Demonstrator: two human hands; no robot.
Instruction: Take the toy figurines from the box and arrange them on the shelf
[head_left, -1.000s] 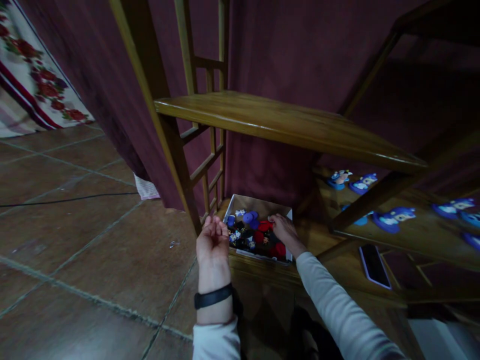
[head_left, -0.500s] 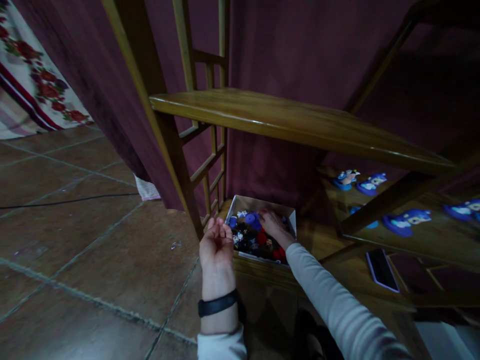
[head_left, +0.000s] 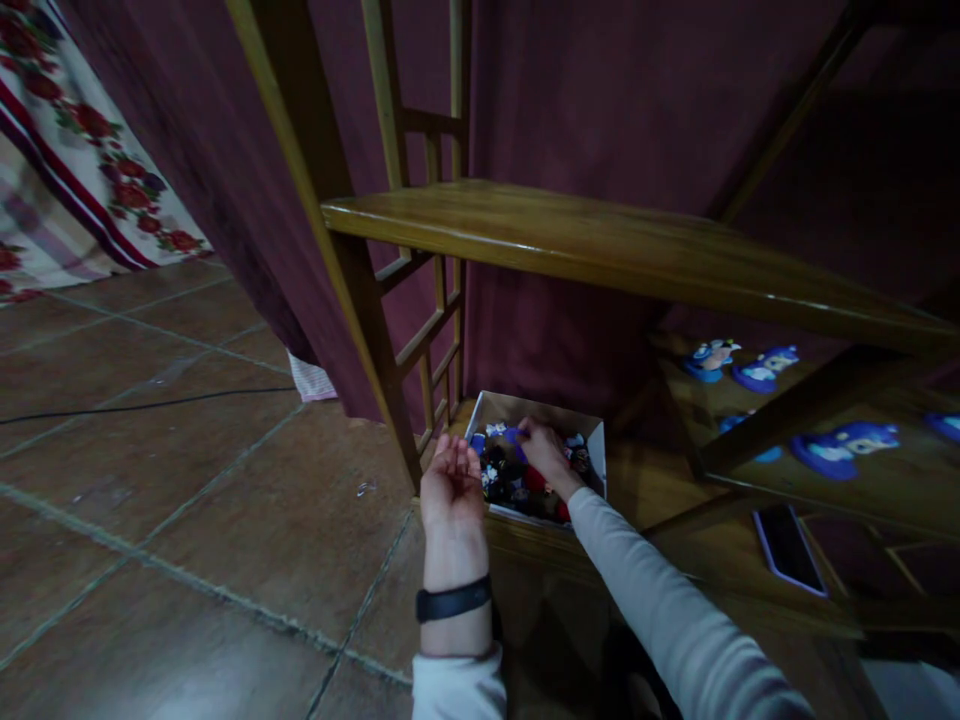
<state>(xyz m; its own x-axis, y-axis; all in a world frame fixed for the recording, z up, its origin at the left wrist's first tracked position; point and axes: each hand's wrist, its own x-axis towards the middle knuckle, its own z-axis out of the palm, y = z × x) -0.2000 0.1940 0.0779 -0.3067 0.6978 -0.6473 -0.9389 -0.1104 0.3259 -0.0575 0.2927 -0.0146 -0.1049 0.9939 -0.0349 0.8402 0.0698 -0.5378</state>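
White card forms the box [head_left: 598, 458] in front of us, which sits on the low wooden board [head_left: 637, 495] and holds a jumble of small toys [head_left: 499, 472]: black, red, blue and white pieces. Our right hand [head_left: 546, 452] reaches into the box, fingers bent down at a purple piece [head_left: 511, 436] near its back; we cannot tell whether they are closed on it. Our left hand [head_left: 451, 488] is apart from the right, palm up and fingers loosely curled, just beside the box's near left corner, with a black band [head_left: 454, 600] around its wrist. Above the box runs a wooden shelf [head_left: 562, 235], and behind it hangs a maroon curtain [head_left: 600, 120]. To the right of the box stand blue figurines [head_left: 847, 448], with a phone [head_left: 789, 550] lying nearer us.
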